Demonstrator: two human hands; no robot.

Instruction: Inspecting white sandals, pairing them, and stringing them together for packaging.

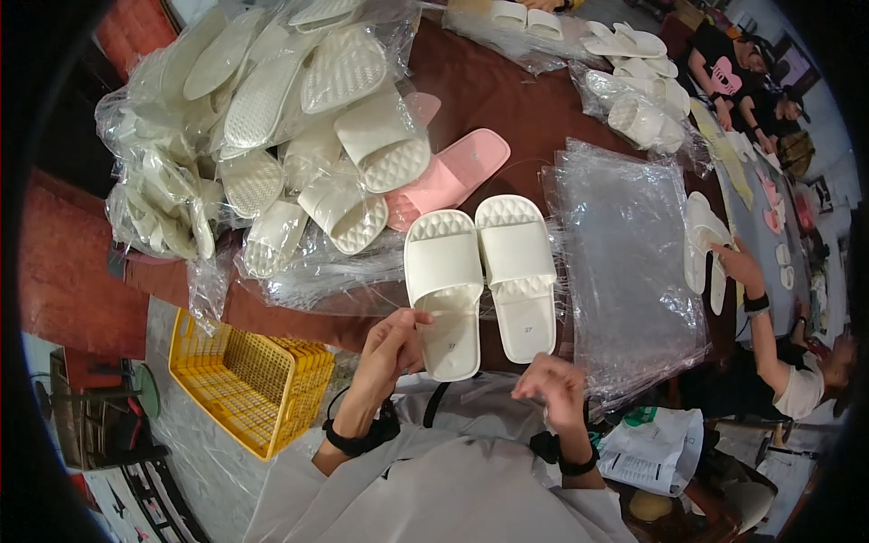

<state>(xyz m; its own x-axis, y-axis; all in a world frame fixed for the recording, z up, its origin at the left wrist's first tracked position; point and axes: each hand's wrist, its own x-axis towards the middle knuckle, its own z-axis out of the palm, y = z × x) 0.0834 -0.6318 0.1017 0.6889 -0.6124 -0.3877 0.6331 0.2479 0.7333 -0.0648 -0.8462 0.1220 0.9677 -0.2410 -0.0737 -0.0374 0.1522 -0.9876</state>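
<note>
Two white slippers lie side by side in front of me at the table's near edge, toes pointing away: a left slipper (443, 294) and a right slipper (516, 276). My left hand (394, 342) grips the left slipper's outer edge, one finger reaching over its rim onto the footbed. My right hand (554, 389) is just off the right slipper's heel, fingers loosely bent and apart, with nothing in them. Beyond the pair lies a pink slipper (457, 176), partly under a white one. Flat clear plastic bags (625, 262) are stacked to the right.
Bagged white slippers (262, 118) heap up at the far left of the brown-covered table (507, 100). More bagged slippers (643, 122) lie far right. A yellow crate (249, 380) stands on the floor at left. At right, a co-worker's hand (744, 270) touches white slippers (704, 240).
</note>
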